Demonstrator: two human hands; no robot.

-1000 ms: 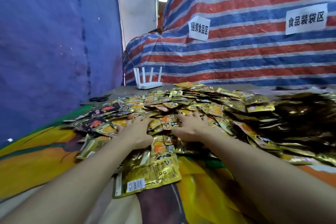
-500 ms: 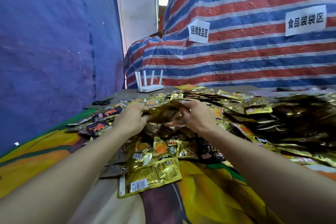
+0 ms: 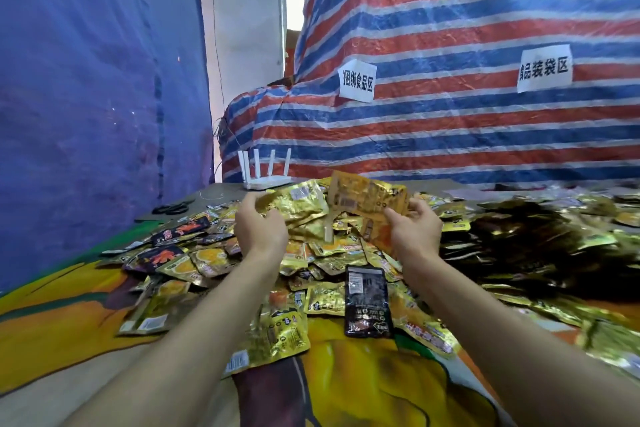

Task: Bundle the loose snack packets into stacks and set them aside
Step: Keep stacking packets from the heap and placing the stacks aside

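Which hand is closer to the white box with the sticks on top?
Left. The left hand is just in front of the router; the right hand is off to its right.

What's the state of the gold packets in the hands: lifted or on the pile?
Lifted. The left hand and right hand each grip gold packets, held above the pile.

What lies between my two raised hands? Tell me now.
Head view: the left hand grips a crinkled gold packet, the right hand an orange-gold packet, side by side.
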